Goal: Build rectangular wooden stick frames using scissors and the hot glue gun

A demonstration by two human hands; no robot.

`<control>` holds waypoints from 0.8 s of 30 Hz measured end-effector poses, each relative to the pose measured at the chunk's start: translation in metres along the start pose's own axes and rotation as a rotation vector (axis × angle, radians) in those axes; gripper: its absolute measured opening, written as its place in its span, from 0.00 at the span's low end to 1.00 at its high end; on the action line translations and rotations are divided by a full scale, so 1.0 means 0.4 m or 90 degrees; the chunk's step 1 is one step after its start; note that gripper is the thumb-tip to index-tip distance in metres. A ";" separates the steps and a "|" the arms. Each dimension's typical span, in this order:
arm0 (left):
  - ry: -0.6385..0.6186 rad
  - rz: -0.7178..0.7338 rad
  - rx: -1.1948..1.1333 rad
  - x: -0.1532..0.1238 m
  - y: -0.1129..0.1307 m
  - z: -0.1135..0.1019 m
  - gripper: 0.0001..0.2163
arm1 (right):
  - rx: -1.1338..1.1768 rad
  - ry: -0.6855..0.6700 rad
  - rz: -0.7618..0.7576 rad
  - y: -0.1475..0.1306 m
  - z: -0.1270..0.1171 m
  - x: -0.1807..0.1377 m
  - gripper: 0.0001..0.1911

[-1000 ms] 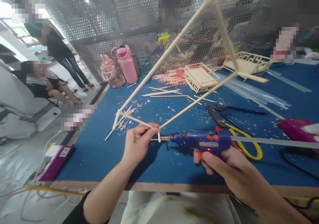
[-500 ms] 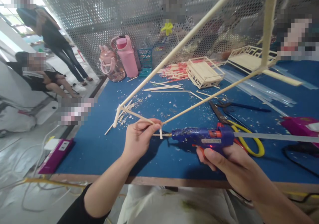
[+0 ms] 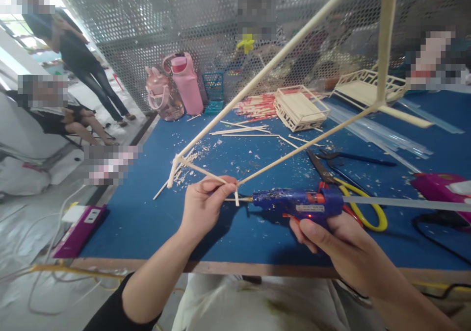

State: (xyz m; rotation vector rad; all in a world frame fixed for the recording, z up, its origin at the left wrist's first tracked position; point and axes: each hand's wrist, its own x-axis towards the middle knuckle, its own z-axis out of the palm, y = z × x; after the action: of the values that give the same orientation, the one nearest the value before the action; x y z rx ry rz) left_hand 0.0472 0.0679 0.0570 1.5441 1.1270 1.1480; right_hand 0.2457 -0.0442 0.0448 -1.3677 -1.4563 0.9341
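My left hand (image 3: pixel 206 203) pinches a corner of a wooden stick frame (image 3: pixel 272 66), whose long pale rods rise toward the upper right. A short stub of the frame hangs just below the fingertips. In my right hand (image 3: pixel 331 238) is a blue hot glue gun (image 3: pixel 290 201), with fingers around its handle near the orange trigger. A small red light glows on it, and a clear glue stick (image 3: pixel 401 202) juts from its back. The nozzle points left, close beside the stub; whether they touch I cannot tell.
Yellow-handled scissors (image 3: pixel 379 218) and pliers (image 3: pixel 364 158) lie right of centre. Behind are small wooden trays (image 3: pixel 300 108), clear glue sticks (image 3: pixel 382 127), red-and-white sticks (image 3: pixel 257 106) and a pink bottle (image 3: pixel 188 86). A purple power strip (image 3: pixel 81 230) sits at the left edge. Two people are at left.
The far right part of the stick frame has shifted slightly left in view. Both hands and the glue gun stay nearly in place.
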 end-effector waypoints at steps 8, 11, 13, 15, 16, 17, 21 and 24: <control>-0.002 0.028 -0.001 -0.002 -0.003 0.000 0.04 | -0.002 0.020 -0.006 -0.007 0.003 0.003 0.23; -0.001 0.039 0.003 -0.002 -0.006 -0.001 0.05 | 0.000 0.018 -0.001 -0.007 -0.001 0.002 0.23; 0.000 0.041 0.008 -0.002 -0.008 -0.001 0.04 | 0.012 0.015 0.020 -0.004 -0.005 0.001 0.23; 0.004 0.039 0.014 -0.003 -0.009 -0.002 0.04 | 0.026 0.006 0.027 -0.001 -0.007 -0.002 0.22; 0.007 0.037 0.016 -0.003 -0.008 -0.002 0.05 | 0.033 0.002 0.024 0.000 -0.009 -0.003 0.22; 0.009 0.033 0.019 -0.004 -0.005 -0.002 0.05 | 0.042 0.004 0.017 0.001 -0.010 -0.004 0.22; 0.010 0.016 0.057 -0.020 0.028 -0.010 0.05 | 0.079 0.033 -0.023 0.004 -0.018 -0.007 0.18; 0.009 -0.007 0.116 -0.042 0.051 -0.031 0.07 | 0.077 0.079 -0.039 0.009 -0.035 -0.006 0.19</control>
State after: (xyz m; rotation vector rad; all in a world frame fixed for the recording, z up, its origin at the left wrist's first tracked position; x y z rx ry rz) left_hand 0.0356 0.0490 0.0760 1.6678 1.2771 1.0739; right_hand 0.2601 -0.0471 0.0455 -1.2632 -1.3200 0.8689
